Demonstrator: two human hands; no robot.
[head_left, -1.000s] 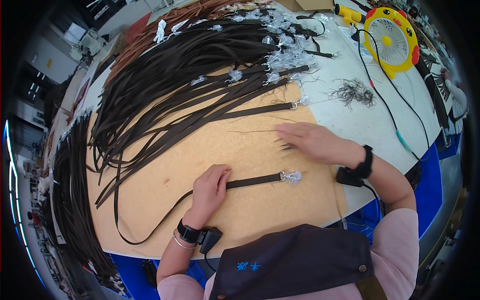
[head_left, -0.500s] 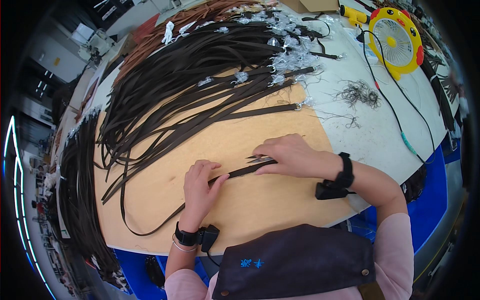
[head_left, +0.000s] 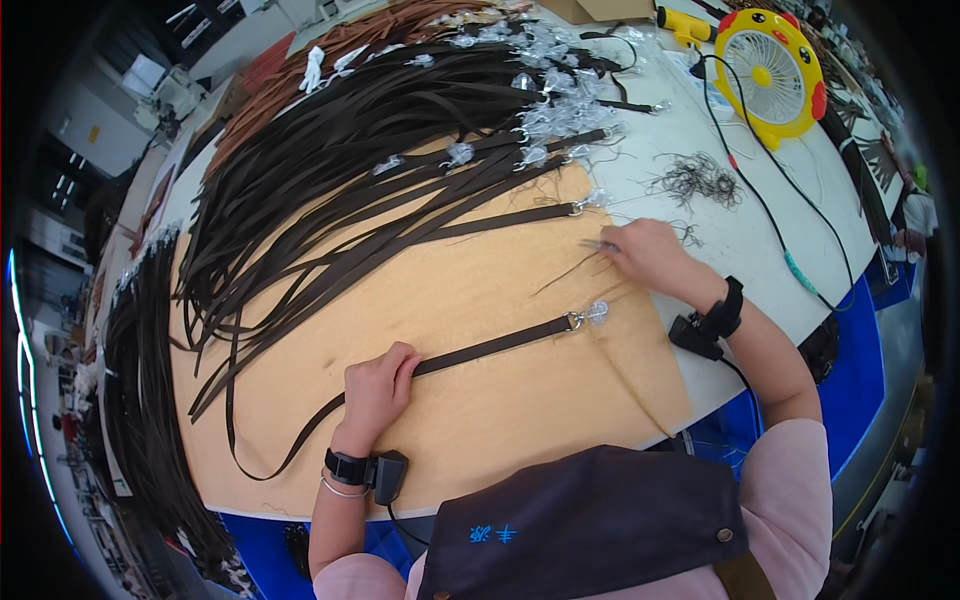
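Observation:
My left hand (head_left: 376, 396) is closed on a dark brown strap (head_left: 497, 346), pinching it near the middle of the tan board. The strap runs right from my fingers to a metal clasp (head_left: 573, 321) with clear plastic wrap (head_left: 598, 312) at its end; its thin tail curves away to the left. Up and to the right, clear of the strap, my right hand (head_left: 652, 258) grips thread snips, their metal tips (head_left: 597, 244) poking out past the fingers. Loose dark threads (head_left: 566, 276) trail from beneath that hand toward the board.
A large heap of dark straps (head_left: 370, 120) with plastic-wrapped clasps covers the far side. A tangle of cut thread (head_left: 700, 178) lies on the white table (head_left: 790, 215). Beyond it stands a yellow fan (head_left: 765, 78) with a cable. More straps (head_left: 145, 400) hang at left.
My right hand has moved right and away from the strap with the snips, now trailing threads. The strap's clasp end has come into view. My left fingers have closed on the strap.

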